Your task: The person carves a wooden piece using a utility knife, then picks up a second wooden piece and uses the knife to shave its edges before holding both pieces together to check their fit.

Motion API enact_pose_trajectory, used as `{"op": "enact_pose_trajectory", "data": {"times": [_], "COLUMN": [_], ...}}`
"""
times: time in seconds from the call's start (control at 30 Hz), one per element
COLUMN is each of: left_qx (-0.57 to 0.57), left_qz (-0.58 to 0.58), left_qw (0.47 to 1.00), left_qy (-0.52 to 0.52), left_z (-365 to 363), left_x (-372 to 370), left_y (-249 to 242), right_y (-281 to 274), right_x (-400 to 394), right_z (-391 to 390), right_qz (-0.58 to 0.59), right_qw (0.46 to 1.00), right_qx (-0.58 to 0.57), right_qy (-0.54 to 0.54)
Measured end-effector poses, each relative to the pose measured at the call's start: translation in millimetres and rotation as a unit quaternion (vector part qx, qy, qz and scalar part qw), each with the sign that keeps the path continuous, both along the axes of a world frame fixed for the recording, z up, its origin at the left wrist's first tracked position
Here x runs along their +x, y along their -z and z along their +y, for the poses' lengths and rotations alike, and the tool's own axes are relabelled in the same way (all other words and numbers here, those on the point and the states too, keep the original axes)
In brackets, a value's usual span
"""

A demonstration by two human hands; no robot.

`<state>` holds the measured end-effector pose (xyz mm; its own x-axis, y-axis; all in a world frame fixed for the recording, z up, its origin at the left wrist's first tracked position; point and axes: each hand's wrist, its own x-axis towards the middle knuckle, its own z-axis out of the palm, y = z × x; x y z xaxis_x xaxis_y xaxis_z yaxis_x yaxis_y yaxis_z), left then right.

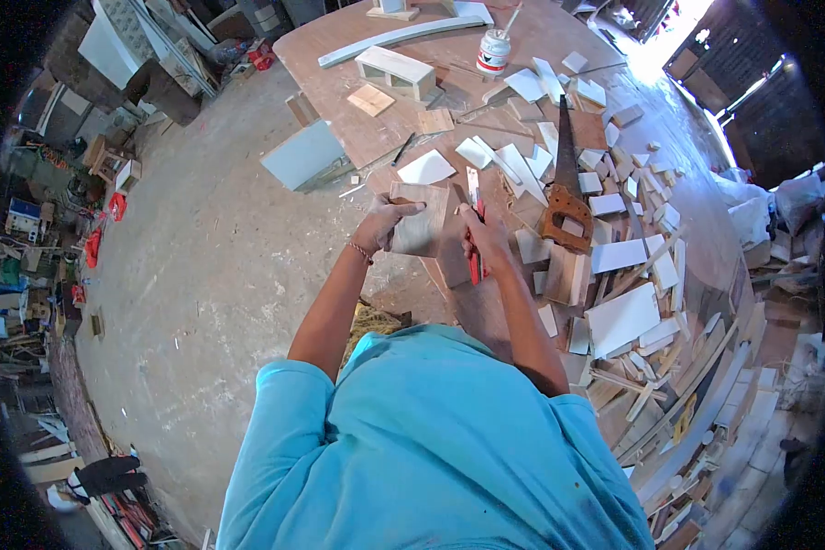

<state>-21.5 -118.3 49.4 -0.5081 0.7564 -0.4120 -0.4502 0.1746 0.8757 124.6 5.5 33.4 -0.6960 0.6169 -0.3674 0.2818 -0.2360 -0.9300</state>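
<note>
My left hand (390,225) is closed on the left edge of a small wooden box-like piece (422,220), its thumb lying on the face. This piece is held up at the table's near edge. Against its right side, my right hand (489,240) is wrapped round a slim red-handled tool (475,266) with a flat silvery end pointing away from me. Whether that tool is a knife or another kind cannot be made out. To the right lies a handsaw (567,183) with a brown wooden handle, on top of scattered offcuts.
Many wood offcuts (623,319) cover the right of the table (330,92). A glue jar (493,51) with a brush, an open wooden box (396,71) and a curved strip (403,41) stand farther back. A pale board (302,156) juts out at the left edge.
</note>
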Motion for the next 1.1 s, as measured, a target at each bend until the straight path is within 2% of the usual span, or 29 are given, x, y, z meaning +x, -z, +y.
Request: {"op": "enact_pose_trajectory", "data": {"times": [0.07, 0.17, 0.5, 0.6, 0.67, 0.8, 0.97, 1.1], "left_qx": [0.081, 0.122, 0.075, 0.085, 0.142, 0.119, 0.104, 0.071], "left_qz": [-0.010, -0.012, 0.021, 0.016, 0.050, 0.098, 0.092, 0.115], "left_qw": [0.996, 0.992, 0.997, 0.996, 0.989, 0.987, 0.990, 0.990], "left_qy": [-0.023, -0.030, 0.015, 0.014, 0.005, 0.035, 0.021, 0.046], "left_z": [-7.0, -17.7, -34.9, -39.0, -40.3, -51.2, -51.7, -52.0], "left_x": [0.3, 10.2, 19.1, 19.1, 17.4, 16.0, 15.0, 10.1], "left_y": [11.6, -1.2, -16.9, -18.6, -13.8, -12.7, 1.7, -5.8], "right_y": [-11.0, -22.0, -38.4, -38.5, -31.9, -22.3, -24.6, -18.9], "right_x": [1.3, 1.9, 1.1, 2.4, 3.2, 4.9, 9.0, 11.0], "right_z": [-5.2, -11.2, -22.6, -24.3, -20.7, -19.0, -22.9, -18.2], "right_qz": [0.054, 0.069, 0.108, 0.132, 0.155, 0.183, 0.165, 0.167], "right_qw": [0.996, 0.993, 0.989, 0.986, 0.976, 0.962, 0.968, 0.972], "right_qx": [-0.066, -0.095, -0.052, -0.086, -0.153, -0.203, -0.188, -0.167], "right_qy": [-0.016, -0.010, -0.082, -0.062, -0.032, 0.006, 0.013, 0.017]}}
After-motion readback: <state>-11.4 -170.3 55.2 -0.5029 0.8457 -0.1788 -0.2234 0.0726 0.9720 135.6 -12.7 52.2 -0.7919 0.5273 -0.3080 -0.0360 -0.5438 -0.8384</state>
